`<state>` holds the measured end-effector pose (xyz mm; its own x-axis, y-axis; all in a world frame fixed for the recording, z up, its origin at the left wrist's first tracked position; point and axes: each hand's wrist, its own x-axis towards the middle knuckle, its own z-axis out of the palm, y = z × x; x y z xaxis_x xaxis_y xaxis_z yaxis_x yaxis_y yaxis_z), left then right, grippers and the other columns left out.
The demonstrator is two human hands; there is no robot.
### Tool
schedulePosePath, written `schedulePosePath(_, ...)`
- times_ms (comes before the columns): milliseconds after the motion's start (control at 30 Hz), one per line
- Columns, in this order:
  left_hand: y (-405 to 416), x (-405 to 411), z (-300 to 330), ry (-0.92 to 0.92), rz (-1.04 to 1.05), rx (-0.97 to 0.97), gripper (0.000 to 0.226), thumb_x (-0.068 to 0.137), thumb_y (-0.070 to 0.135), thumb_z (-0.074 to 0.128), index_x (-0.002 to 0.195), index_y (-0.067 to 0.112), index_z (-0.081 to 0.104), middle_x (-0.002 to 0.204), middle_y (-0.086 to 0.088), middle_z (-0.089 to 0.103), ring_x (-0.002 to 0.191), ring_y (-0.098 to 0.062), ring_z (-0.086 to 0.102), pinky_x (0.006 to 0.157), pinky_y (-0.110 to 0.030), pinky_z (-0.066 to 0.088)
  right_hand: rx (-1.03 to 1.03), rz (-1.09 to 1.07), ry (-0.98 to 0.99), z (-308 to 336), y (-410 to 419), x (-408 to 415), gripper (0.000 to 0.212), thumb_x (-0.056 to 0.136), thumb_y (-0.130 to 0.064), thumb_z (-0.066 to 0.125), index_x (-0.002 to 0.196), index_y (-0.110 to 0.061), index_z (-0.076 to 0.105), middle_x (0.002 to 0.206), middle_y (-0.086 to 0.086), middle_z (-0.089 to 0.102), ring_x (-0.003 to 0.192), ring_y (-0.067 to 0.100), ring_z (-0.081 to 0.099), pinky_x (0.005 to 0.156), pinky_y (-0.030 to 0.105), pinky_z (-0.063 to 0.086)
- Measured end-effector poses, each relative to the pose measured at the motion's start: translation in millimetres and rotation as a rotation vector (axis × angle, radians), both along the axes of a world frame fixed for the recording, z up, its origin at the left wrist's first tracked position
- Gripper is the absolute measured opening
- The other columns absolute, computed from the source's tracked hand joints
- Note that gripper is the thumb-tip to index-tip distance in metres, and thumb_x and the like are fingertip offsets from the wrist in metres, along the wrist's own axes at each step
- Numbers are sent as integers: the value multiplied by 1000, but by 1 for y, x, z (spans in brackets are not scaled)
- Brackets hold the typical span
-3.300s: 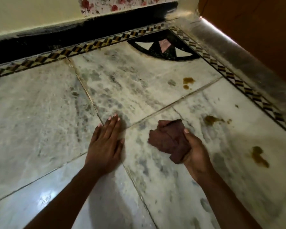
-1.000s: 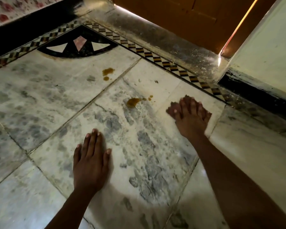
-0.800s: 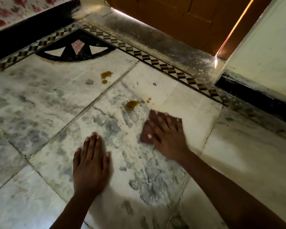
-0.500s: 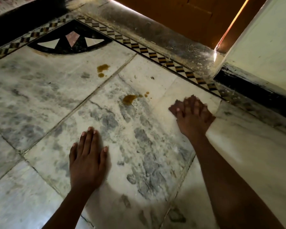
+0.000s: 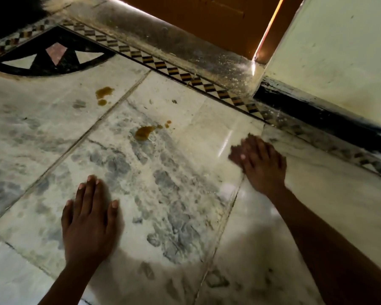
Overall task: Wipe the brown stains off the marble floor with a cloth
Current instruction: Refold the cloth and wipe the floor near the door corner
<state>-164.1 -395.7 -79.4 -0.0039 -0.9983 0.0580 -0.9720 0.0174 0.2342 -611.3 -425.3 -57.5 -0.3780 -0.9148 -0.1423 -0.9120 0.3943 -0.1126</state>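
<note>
My right hand (image 5: 261,162) lies flat with straight fingers on the dark reddish-brown cloth (image 5: 233,155), pressing it to the marble floor (image 5: 174,194); only a blurred edge of the cloth shows at the fingertips. My left hand (image 5: 88,214) rests flat on the floor, holding nothing. A brown stain (image 5: 143,132) with small drops beside it lies left of and beyond the right hand. Another brown stain (image 5: 103,93) sits farther away, near the tile joint.
A patterned border strip (image 5: 185,77) and a grey threshold (image 5: 185,47) run along the far side below an orange-brown door (image 5: 207,16). A pale wall (image 5: 339,51) with a black skirting stands at the right. A black corner inlay (image 5: 53,56) is at far left.
My right hand swept the cloth back and forth over the tile, in toward the middle and out again to the right. The left hand stayed planted. The view shifted right over the last seconds.
</note>
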Motion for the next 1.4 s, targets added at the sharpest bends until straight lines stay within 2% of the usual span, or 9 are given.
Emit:
schedulePosePath(133,0,1,0,-2,-2,-7,73,105,55,24,168,18,28,178,0,19,164,-22,20,128,-52,20,74,-104,-121,2,-72,13,59,111,-59,27,167,-50,13,181,-1,-1,165,38,-2,126,73,-4)
schedulePosePath(267,0,-1,2,1,8,-25,72,105,54,26,167,17,31,177,-1,22,163,-23,22,127,-53,22,-42,341,80,-6,-4,64,62,104,-59,33,164,-43,33,175,8,30,159,42,29,120,75,23)
schedulePosePath(333,0,-1,2,8,5,-36,72,105,53,27,166,16,32,177,-2,24,163,-25,24,126,-53,23,-64,437,45,-6,65,72,58,108,-62,26,164,-48,33,177,-3,25,163,31,24,125,65,20)
schedulePosePath(500,0,0,2,19,1,-37,73,105,54,27,166,15,33,176,-3,25,163,-25,24,126,-53,22,-47,-86,42,-7,100,-4,65,105,-65,21,167,-44,23,176,0,27,159,35,29,123,66,25)
schedulePosePath(633,0,1,1,16,-9,-27,72,106,54,26,167,16,30,178,-2,21,164,-24,21,127,-53,20,0,-383,-107,0,16,-16,66,110,-62,20,169,-37,5,180,6,7,164,38,6,126,72,4)
schedulePosePath(900,-1,0,2,46,-15,-49,73,106,54,27,166,14,31,177,-5,23,163,-27,22,127,-54,21,-44,186,4,-4,150,51,59,108,-63,21,165,-53,21,180,-8,11,166,25,11,129,60,11)
schedulePosePath(1167,-1,0,0,35,-12,-27,74,105,56,25,166,13,32,177,-6,22,164,-27,19,128,-54,17,-38,-595,-114,1,97,-34,75,100,-66,19,170,-39,12,179,6,10,163,39,9,124,74,5)
schedulePosePath(1267,1,-1,1,39,-7,-33,75,105,57,23,166,14,31,178,-5,21,164,-26,19,128,-55,17,94,-336,-67,-12,53,-18,76,103,-62,32,170,-37,5,179,12,1,162,47,2,121,80,4)
schedulePosePath(1400,1,-2,2,33,-7,-46,74,105,55,25,165,12,33,177,-7,24,163,-29,22,127,-55,20,51,146,5,-7,93,47,62,105,-62,18,165,-49,26,180,-2,15,165,36,13,126,68,9)
